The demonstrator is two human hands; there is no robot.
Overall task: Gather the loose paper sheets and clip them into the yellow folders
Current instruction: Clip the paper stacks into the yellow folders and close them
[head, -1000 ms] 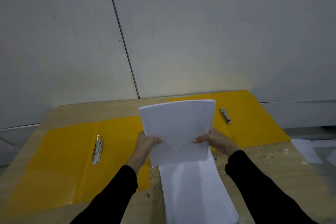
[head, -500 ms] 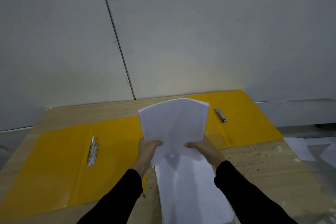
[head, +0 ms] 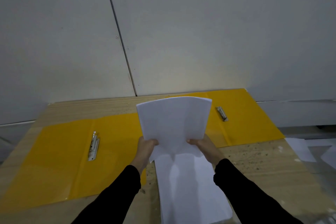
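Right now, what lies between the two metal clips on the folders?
In the head view, the held paper stack, gripped by the left hand and right hand, stands between the left clip and right clip.

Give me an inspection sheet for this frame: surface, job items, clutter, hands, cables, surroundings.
Surface: wooden table, speckled with small debris.
Job's things: left yellow folder lies open, its metal clip bare; right yellow folder lies open, its metal clip bare; held paper bundle is bowed and lifted; paper stack lies flat on the table below it.
Clutter: loose sheets off the table's right edge.
Grippers: left hand and right hand each grip a lower corner of the bundle.
Cables: nothing seen.
Surroundings: grey panelled wall directly behind the table.
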